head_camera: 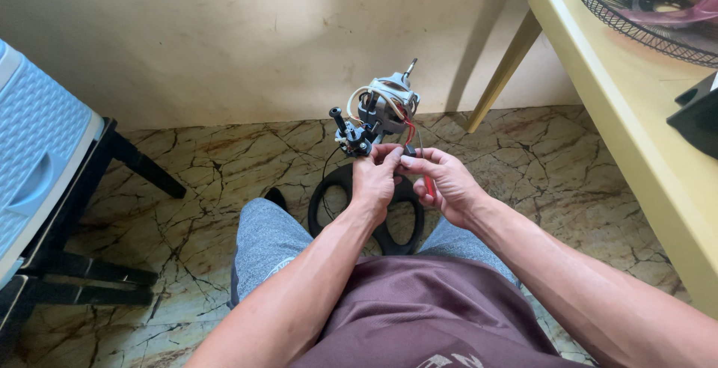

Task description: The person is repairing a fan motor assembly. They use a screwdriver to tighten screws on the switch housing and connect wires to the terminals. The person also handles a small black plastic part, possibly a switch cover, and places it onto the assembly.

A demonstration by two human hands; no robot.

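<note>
Grey fan motor (383,110) just above both hands (411,179)

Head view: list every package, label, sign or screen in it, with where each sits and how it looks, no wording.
No package, sign or screen shows.
Shirt print: pale marks on the maroon shirt, bottom edge, cut off.
Left hand and right hand hold a grey fan motor with loose wires; no label can be made out on it.
</note>
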